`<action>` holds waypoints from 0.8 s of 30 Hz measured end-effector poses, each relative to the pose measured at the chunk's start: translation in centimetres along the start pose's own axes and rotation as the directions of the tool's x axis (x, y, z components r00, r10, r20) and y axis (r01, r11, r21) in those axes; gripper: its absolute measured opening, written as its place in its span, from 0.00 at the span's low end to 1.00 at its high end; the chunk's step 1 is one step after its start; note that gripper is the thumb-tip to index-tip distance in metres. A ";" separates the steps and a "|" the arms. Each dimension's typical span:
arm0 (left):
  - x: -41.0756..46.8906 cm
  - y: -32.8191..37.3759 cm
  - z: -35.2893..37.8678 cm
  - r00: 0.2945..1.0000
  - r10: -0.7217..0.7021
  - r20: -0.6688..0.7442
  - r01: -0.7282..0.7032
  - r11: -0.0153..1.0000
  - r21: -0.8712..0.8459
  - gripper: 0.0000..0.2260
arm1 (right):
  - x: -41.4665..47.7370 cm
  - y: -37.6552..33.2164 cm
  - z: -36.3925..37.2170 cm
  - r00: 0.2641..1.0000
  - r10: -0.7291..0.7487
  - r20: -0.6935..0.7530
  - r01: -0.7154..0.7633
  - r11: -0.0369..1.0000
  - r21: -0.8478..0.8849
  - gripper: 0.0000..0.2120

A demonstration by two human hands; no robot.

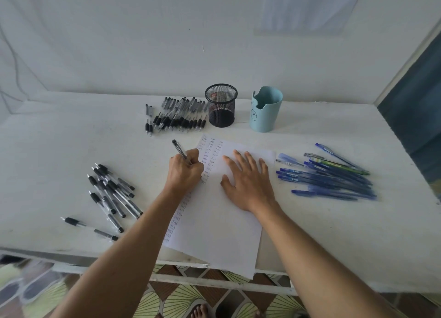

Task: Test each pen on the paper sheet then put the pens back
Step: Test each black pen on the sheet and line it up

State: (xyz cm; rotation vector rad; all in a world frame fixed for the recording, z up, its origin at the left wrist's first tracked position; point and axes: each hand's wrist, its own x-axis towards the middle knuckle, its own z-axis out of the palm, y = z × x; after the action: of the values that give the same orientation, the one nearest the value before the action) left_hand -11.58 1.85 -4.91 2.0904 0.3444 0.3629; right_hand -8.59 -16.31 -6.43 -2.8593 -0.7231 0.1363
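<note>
A white paper sheet lies on the table, with columns of small handwritten words down its left side. My left hand grips a black pen, whose tip touches the sheet near the written columns. My right hand rests flat on the sheet with fingers spread. Several black pens lie loose at the left. More black pens lie in a pile at the back. Several blue pens lie at the right.
A black mesh pen cup and a light blue pen holder stand at the back of the white table. The sheet overhangs the table's front edge. A patterned floor and toes show below.
</note>
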 end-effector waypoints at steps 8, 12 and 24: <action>1.1 0.6 -2.0 0.970 -0.228 0.083 0.240 0.854 -0.462 0.06 | -0.1 0.0 -0.2 1.000 -0.004 0.001 0.004 1.000 0.003 0.28; 1.8 0.2 -3.5 0.974 -0.191 0.123 0.222 0.913 -0.341 0.14 | -0.2 -0.1 -0.2 1.000 0.001 0.010 -0.001 1.000 0.012 0.30; 3.3 -0.6 -6.1 0.979 -0.200 0.046 0.201 0.979 -0.026 0.17 | -0.4 -0.5 -0.4 1.000 0.015 -0.001 -0.015 1.000 0.011 0.41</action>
State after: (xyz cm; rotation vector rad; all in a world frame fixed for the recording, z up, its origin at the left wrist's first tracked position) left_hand -11.05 8.16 -1.96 2.0091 0.5163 0.2016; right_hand -9.11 -16.14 -5.95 -2.8545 -0.6991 0.1402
